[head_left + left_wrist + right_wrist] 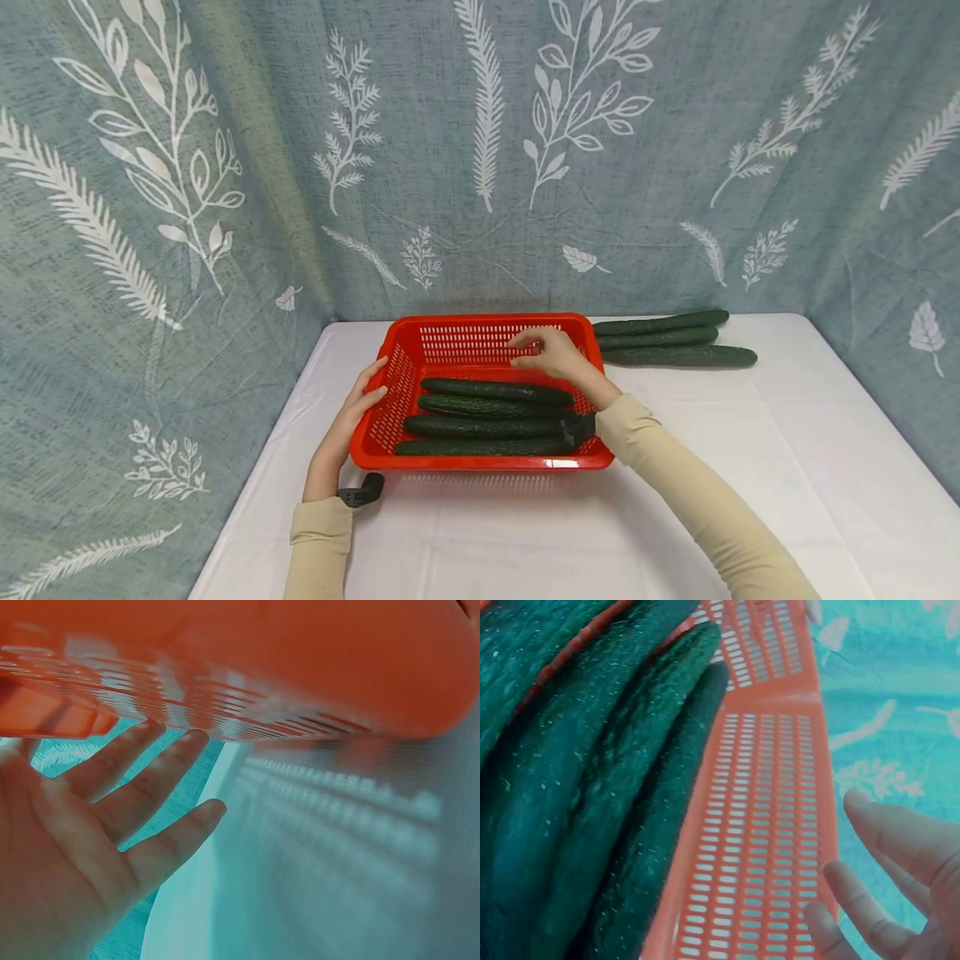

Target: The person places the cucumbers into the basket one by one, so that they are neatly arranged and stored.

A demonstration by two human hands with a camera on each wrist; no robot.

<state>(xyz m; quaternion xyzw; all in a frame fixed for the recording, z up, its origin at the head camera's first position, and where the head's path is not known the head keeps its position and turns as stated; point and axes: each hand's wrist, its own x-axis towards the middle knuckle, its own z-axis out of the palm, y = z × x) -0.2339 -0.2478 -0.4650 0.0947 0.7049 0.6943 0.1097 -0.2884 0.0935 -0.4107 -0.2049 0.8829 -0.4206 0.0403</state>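
A red plastic basket (480, 462) with slotted walls stands on the white table. Several long dark-green cucumbers (483, 427) lie side by side in it, toward its near side. My left hand (358, 408) is at the basket's left side, fingertips at the rim and wall; in the left wrist view its fingers (142, 795) stretch up to the slotted wall. Above the back part of the basket is my right hand (553, 355), thumb and fingers apart, holding nothing. The right wrist view shows the right hand (900, 892) near the basket's far rim, away from the cucumbers (637, 810).
Three more cucumbers (678, 357) lie on the white table (787, 450) just right of the basket, near the back. A blue-green curtain (435, 167) with white leaf patterns hangs behind the table and along its sides.
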